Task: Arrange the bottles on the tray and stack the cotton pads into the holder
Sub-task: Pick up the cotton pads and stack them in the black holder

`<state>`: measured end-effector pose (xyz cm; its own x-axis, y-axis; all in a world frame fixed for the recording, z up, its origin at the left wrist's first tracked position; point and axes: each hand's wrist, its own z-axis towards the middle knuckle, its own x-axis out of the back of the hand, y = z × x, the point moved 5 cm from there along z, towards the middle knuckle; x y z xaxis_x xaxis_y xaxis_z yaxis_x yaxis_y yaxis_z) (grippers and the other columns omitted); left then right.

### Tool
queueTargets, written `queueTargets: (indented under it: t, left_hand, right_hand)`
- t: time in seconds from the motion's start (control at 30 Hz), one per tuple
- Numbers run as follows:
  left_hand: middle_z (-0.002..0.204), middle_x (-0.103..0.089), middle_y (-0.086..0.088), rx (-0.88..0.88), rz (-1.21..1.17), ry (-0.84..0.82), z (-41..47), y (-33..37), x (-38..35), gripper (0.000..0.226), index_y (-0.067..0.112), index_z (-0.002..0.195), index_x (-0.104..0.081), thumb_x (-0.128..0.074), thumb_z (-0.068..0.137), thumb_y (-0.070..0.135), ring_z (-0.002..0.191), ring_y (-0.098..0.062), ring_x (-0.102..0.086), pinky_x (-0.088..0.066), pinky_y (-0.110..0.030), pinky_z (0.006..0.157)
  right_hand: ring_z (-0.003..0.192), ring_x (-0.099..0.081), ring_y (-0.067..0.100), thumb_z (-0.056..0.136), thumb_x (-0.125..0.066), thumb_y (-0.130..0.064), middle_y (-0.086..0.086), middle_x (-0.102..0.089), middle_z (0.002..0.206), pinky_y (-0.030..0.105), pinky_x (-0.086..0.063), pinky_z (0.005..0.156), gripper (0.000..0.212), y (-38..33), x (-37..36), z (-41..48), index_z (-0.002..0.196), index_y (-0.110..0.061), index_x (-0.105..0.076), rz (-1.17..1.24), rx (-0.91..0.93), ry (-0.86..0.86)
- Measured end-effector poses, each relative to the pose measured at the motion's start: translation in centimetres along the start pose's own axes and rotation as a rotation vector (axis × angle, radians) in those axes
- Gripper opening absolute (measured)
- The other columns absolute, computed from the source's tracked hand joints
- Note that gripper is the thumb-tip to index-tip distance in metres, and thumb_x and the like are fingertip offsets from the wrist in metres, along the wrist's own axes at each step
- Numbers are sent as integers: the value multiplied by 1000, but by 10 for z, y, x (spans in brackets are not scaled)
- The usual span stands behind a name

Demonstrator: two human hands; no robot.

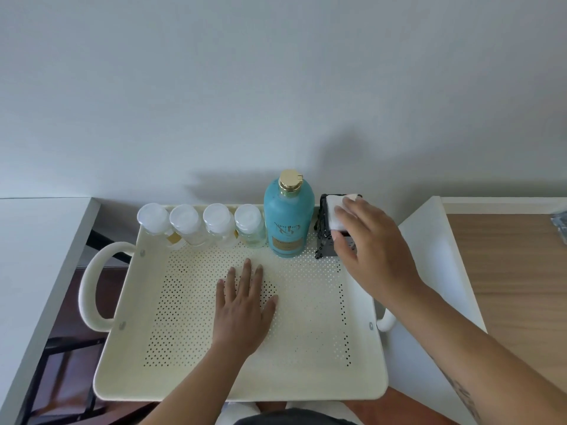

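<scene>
Along the tray's [129, 348] far edge stand four clear bottles [202, 225], then one blue bottle [288, 222], then one black holder [325, 228] at the far right corner. The left hand [245, 305] lies flat mid-tray, grip spread. The right hand [371, 250] pinches cotton pads [333, 214] atop the holder.

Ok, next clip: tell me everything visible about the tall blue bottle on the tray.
The tall turquoise bottle with the gold cap stands upright at the far edge of the cream perforated tray. It looks like matte plastic or frosted glass, with rounded shoulders, a short neck, dark lettering and a gold-tan label low on the front. It is capped. A row of four small clear bottles with white caps stands on one side, a black wire holder on the other. Neither hand touches it.
</scene>
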<state>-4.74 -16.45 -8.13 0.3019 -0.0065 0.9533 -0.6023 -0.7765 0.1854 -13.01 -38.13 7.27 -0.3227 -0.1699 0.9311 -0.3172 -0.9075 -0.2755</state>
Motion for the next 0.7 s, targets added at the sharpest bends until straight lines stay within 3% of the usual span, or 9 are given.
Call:
queueTargets:
  t: [0.17, 0.37, 0.53, 0.7]
  left_hand:
    - [164, -2, 1, 0, 22, 15, -1, -2, -4, 72, 26, 155, -9, -16, 94, 63, 150, -30, 0, 2, -47, 119]
    - [164, -2, 1, 4, 30, 21, 0, -1, -4, 73, 25, 155, -10, -16, 93, 63, 150, -30, 0, 4, -46, 119]
    - [164, 1, 1, 3, 25, 20, -1, -1, -3, 73, 25, 155, -8, -14, 93, 64, 150, -29, 2, 6, -45, 119]
    - [164, 0, 0, 7, 30, 16, 0, -1, -4, 73, 25, 155, -8, -15, 93, 64, 150, -30, 2, 5, -46, 119]
  right_hand:
    - [139, -39, 25, 98, -32, -42, 8, -51, 143, 47, -24, 117, 51, 2, -14, -4, 132, -9, -53, -115, -3, -165]
    - [143, -33, 26, 97, -28, -52, 6, -54, 141, 52, -11, 119, 60, 4, -21, -1, 132, -9, -52, -229, 8, -237]
    - [143, -31, 26, 95, -29, -54, 8, -51, 143, 49, -12, 120, 64, -2, -18, 3, 133, -8, -50, -217, -1, -278]
    - [140, -36, 29, 96, -34, -47, 12, -47, 145, 50, -22, 118, 62, -10, -7, 3, 139, -3, -42, -185, 6, -192]
